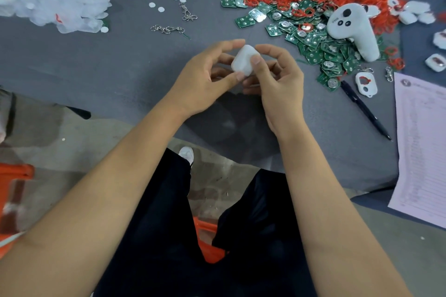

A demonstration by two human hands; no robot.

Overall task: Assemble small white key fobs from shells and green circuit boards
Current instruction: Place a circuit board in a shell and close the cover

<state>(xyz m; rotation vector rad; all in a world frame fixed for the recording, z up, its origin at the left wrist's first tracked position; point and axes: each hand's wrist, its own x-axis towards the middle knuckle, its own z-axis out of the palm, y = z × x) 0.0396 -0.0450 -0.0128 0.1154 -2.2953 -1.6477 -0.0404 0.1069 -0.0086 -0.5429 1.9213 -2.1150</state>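
The white key fob was held above the grey table, its long axis tilted, narrower end pointing up and away. The left hand pinched its lower edge; the right hand gripped it, thumb pressed on top. Green circuit boards lay heaped to the right.

Both bare forearms reach forward and converge above the grey table. Left hand pinches the white fob between thumb and fingertips. Right hand grips its other side, thumb pressed on top, fingers curled behind.
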